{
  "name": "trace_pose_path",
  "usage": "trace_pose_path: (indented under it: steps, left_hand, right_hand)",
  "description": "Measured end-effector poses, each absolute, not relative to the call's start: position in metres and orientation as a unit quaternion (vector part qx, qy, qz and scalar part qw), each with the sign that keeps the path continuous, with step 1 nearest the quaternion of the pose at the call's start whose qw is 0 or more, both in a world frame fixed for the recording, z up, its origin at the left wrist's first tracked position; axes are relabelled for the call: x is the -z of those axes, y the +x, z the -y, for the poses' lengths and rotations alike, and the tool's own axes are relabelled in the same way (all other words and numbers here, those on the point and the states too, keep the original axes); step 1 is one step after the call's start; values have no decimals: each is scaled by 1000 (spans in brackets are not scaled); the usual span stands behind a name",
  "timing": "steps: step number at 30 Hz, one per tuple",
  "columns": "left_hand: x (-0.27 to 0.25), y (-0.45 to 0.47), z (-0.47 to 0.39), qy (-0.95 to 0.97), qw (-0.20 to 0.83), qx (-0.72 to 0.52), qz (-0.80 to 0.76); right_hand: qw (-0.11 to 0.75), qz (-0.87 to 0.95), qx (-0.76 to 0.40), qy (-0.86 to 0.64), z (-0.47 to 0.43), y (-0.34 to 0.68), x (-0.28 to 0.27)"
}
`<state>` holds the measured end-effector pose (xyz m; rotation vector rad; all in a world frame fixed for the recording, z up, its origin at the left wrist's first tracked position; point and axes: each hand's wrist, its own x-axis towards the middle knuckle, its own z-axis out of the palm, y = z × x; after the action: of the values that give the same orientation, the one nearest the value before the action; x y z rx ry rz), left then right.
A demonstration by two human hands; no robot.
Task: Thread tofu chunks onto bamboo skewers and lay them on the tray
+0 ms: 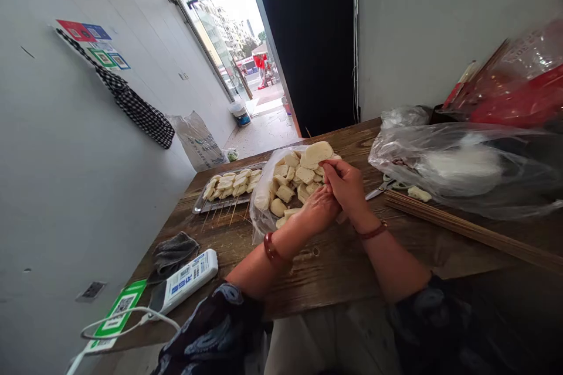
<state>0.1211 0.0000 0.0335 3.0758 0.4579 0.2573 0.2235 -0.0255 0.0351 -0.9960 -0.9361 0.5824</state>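
Note:
My right hand [345,183] is closed, thumb and forefinger pinched at the edge of a large, flat, rounded pale food slice [315,155]. Just below it, my left hand [323,210] lies back upward, close against my right wrist; its fingertips are hidden, so its grip does not show. Both hands are over the near right side of an open clear plastic bag [260,220] filled with pale, spongy-looking food chunks [285,193]. Left of the bag, similar pale pieces on thin sticks [233,181] lie in rows on a metal tray [199,206], their sticks pointing towards me.
On the right of the wooden table [325,275] lie a bundle of thin sticks [461,225], scissors [378,187], a pale scrap [419,193] and clear plastic bags [466,164]. At the left are a dark cloth [176,252], a white device [189,281] with a cable and a green code card [121,307].

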Motion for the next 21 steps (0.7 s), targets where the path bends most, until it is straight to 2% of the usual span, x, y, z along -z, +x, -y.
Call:
trace_pose_path:
  steps: [2,6,10,13,16,18,21]
  left_hand:
    - [-44,117,3,988,-58,-28,-138]
    - [-56,95,3,982,-14,-49,-180]
    - [-55,60,-6,917,160,-204,-301]
    - [-52,35,-9,764,380,-344,-393]
    - [-50,16,-8,578,594,-426,-363]
    - [-50,9,-8,497,660,-450,-340]
    - [-49,3,-9,436,689,-472,-334]
  right_hand:
    - [737,428,-267,-450,26,224,-36]
    - [744,416,-293,-433,28,224,-38]
    - [743,408,-319,-423,32,222,-42]
    - [732,419,-328,-426,35,220,-43]
    - [704,445,-345,-433,37,216,-42]
    - [663,479,-366,-444,39,213,-40]
    - [577,548,-388,-464,40,210,-36]
